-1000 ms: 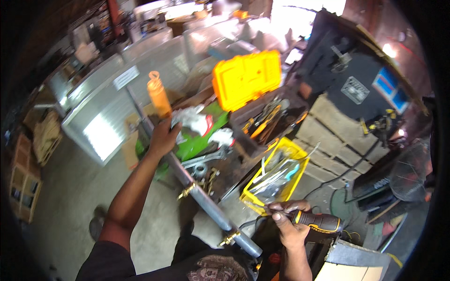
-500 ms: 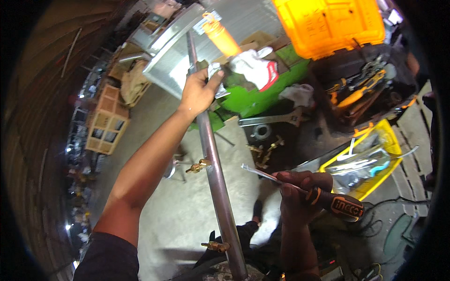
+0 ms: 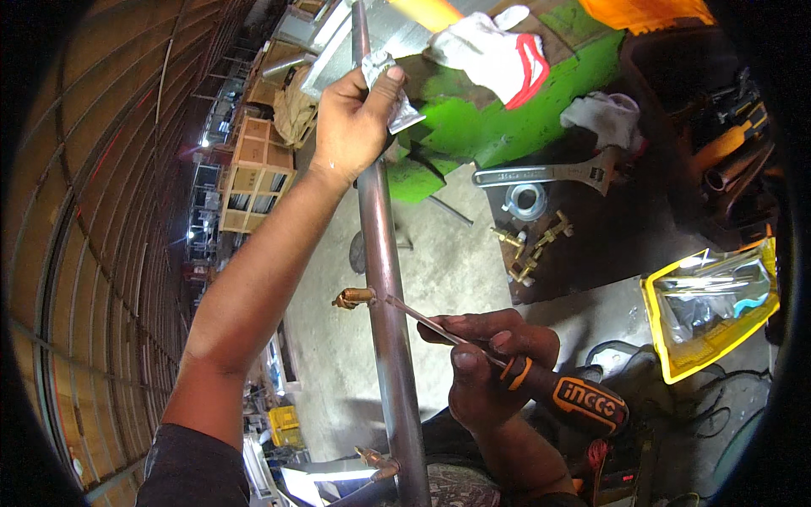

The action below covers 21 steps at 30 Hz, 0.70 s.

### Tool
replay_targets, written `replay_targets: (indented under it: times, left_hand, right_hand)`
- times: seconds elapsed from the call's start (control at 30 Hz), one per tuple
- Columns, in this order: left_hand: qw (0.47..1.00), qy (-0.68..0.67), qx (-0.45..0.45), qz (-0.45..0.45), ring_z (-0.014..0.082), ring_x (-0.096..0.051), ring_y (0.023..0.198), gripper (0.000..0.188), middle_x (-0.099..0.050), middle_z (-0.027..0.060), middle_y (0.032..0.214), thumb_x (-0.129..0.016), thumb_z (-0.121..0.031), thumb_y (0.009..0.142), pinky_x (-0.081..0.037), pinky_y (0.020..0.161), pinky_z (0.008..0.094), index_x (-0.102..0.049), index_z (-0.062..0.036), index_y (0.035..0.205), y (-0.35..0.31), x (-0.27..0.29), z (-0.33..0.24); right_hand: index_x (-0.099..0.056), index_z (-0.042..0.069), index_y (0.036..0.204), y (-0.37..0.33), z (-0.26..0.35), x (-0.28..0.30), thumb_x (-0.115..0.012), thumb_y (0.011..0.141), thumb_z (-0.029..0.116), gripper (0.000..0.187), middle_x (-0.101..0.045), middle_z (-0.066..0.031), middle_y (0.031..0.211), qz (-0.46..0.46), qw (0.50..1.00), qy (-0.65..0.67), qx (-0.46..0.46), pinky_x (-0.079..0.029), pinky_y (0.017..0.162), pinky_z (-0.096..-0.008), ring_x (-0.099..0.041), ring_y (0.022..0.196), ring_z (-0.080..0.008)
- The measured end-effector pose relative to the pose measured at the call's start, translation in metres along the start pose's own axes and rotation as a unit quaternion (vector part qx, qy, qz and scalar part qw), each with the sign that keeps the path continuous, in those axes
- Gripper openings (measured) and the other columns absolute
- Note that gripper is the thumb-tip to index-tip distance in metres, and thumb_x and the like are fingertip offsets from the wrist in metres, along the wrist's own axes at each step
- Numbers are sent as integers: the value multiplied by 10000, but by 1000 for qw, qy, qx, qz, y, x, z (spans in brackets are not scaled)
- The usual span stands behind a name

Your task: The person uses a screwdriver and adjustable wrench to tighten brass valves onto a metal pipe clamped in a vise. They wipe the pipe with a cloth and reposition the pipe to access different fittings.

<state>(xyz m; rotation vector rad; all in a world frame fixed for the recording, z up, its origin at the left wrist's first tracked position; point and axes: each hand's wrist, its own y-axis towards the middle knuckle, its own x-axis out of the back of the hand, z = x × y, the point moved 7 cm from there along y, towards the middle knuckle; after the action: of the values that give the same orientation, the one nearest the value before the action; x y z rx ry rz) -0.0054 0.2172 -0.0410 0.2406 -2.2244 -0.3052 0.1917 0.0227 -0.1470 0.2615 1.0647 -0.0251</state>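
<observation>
A long metal pipe (image 3: 389, 355) runs down the middle, with a brass valve fitting (image 3: 353, 297) on its left side and another brass fitting (image 3: 378, 463) lower down. My left hand (image 3: 355, 127) is closed on a crumpled silver tube (image 3: 403, 115) at the upper pipe; whether its hidden fingers also wrap the pipe, I cannot tell. In my right hand (image 3: 490, 363) is a screwdriver (image 3: 583, 397) with a black and orange handle. Its thin tip lies at the pipe wall, level with the upper fitting.
On the dark and green bench to the right lie a white glove with a red cuff (image 3: 490, 55), an adjustable wrench (image 3: 549, 175), a roll of clear tape (image 3: 525, 202) and several brass fittings (image 3: 534, 249). Farther right are a yellow tray (image 3: 661, 325) and a toolbox (image 3: 667, 169).
The screwdriver tip has moved left, from beside the pipe onto it near the upper fitting. My left hand still holds the silver tube. The whole view has shifted.
</observation>
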Motion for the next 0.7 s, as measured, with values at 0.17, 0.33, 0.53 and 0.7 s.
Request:
replay_targets:
  times: [0.17, 0.33, 0.53, 0.7]
  left_hand:
    - [1000, -7, -14, 1, 52, -496, 639, 339, -619, -25, 693, -677, -298, 998, -407, 585, 244, -680, -10, 820, -1, 0, -2]
    - [1000, 7, -25, -1, 56, -519, 654, 334, -644, -13, 707, -678, -300, 995, -430, 604, 246, -699, -4, 842, -1, 3, 0]
    - [999, 30, -16, 18, 50, -579, 746, 287, -702, -6, 847, -645, -266, 1022, -460, 687, 214, -750, 0, 996, 0, 2, 1]
    - [999, 15, -39, 3, 61, -539, 652, 343, -654, 1, 698, -681, -310, 990, -445, 605, 251, -705, 1, 849, 1, 3, -1]
  right_hand:
    - [-388, 101, 1143, -14, 0, -11, -633, 970, 31, 308, -609, -228, 1041, 43, 996, -77, 2, -659, 782, -493, -727, 947, -350]
    - [-405, 104, 1105, -20, 2, -15, -632, 969, 20, 277, -605, -236, 1082, 25, 996, -86, -2, -652, 813, -480, -717, 1009, -363]
    - [-521, 58, 907, -19, -2, -13, -821, 799, -36, 333, -696, -247, 978, -41, 997, -60, 18, -640, 771, -385, -746, 940, -340]
    - [-557, 48, 913, -16, -3, -13, -839, 775, -37, 325, -699, -265, 1027, -28, 998, -62, -4, -631, 794, -376, -739, 970, -340]
